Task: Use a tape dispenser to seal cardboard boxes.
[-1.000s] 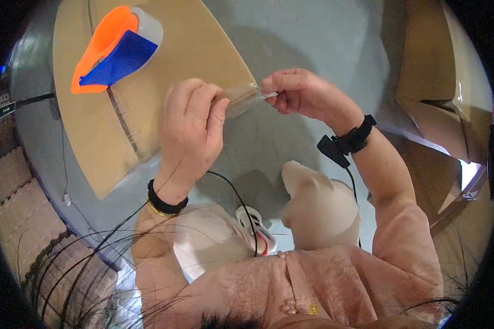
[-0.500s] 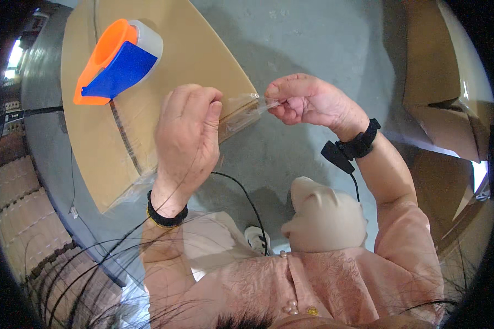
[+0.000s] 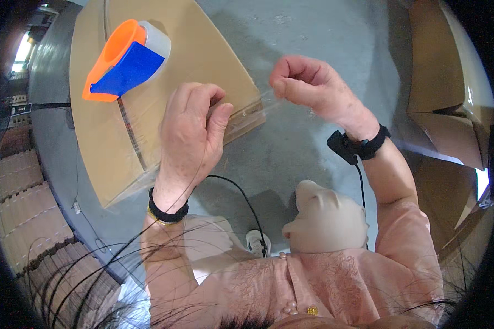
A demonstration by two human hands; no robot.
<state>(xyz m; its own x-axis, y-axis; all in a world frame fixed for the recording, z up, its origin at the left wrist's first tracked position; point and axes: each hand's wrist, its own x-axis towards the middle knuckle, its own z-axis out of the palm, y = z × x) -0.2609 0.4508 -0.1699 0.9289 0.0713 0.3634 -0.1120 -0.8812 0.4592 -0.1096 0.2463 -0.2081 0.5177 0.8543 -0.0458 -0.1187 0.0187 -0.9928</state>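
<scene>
A brown cardboard box (image 3: 164, 71) stands in front of me, with clear packing tape (image 3: 246, 112) along its near right edge. My left hand (image 3: 192, 134) is over the box's near edge. Its fingers are bent and its thumb stands apart, with nothing visible between them. Off the box's right corner, my right hand (image 3: 321, 90) is closed, thumb against curled fingers. A faint clear strip runs from the corner to its fingertips. An orange and blue tape dispenser (image 3: 129, 60) with a clear roll lies on top of the box, beyond my left hand.
Stacked flat cardboard (image 3: 33, 214) lines the lower left. More cardboard boxes (image 3: 442, 60) stand at the right. A black cable (image 3: 241, 192) runs past my shoe (image 3: 256, 241) on the grey floor (image 3: 313, 33). Another cable leads from my right wrist strap (image 3: 362, 143).
My right hand has moved slightly up and right, turning at the wrist. My left thumb has come away from the fingers. In the picture, the box and dispenser sit slightly farther right.
</scene>
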